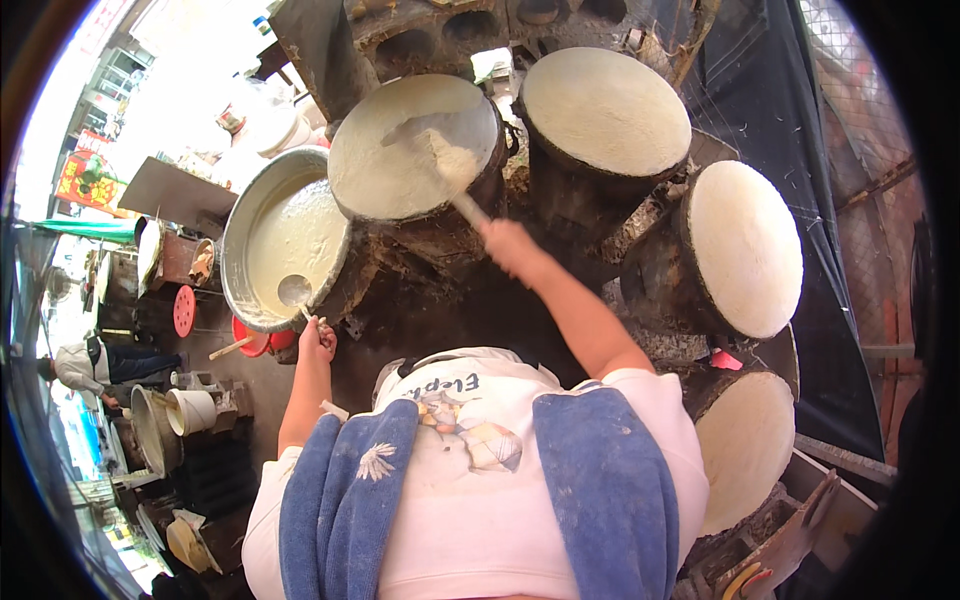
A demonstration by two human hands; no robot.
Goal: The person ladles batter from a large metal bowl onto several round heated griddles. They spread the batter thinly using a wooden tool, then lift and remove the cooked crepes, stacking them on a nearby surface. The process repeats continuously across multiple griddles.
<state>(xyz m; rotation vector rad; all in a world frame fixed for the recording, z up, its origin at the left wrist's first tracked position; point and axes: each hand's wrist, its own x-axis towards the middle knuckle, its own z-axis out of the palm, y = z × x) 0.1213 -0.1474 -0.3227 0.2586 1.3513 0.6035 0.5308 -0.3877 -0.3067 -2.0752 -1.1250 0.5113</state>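
My right hand (514, 247) grips the handle of a long-handled spreader (466, 206). Its blurred head lies over a round griddle (360, 161) coated with pale batter, with a thicker lump of batter (451, 157) beside the handle. In my left hand (318, 339) is the handle of a metal ladle (295, 290), whose bowl rests in the batter near the rim of a large metal basin (234, 247). Three more round griddles bear pale, thin sheets: one at the top (606, 112), one at the right (746, 247) and one at the lower right (742, 450).
Dark drum-like stoves carry the griddles. A red bucket (251, 337) stands below the basin, near a red perforated disc (184, 310). At the far left, a person (82, 367) works by a white bucket (196, 411) and a large pan. Black sheeting (765, 97) hangs at the right. Concrete blocks (435, 37) lie behind.
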